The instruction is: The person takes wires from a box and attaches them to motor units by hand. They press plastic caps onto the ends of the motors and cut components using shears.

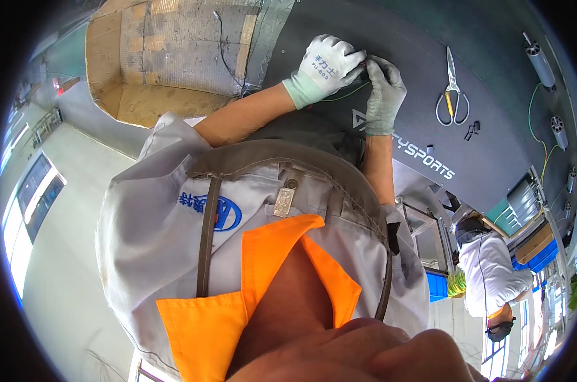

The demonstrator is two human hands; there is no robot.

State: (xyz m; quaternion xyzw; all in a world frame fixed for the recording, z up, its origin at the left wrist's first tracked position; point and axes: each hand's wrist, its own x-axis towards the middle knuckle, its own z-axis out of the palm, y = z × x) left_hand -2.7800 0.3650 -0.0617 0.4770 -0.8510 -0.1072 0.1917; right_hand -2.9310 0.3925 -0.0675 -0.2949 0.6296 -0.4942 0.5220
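Note:
My left hand (326, 69), in a white coated glove, has its fingers pinched close to the fingertips of my right hand (385, 95). The right glove is also closed in a pinch. A thin green wire (347, 95) runs below the left hand up to the right fingers. What lies between the left fingertips is too small to make out. Both hands are over a dark panel (416, 70) with white lettering. To their right lie scissors (452, 95) with metal handles and a yellow piece at the pivot. Small black parts (472, 130) sit beside the scissors.
An open cardboard box (167, 57) stands at left, with a dark cable (221, 44) across it. Motor rollers (539, 62) with green and yellow wires line the right side. Another person (492, 267) in a white top is at lower right.

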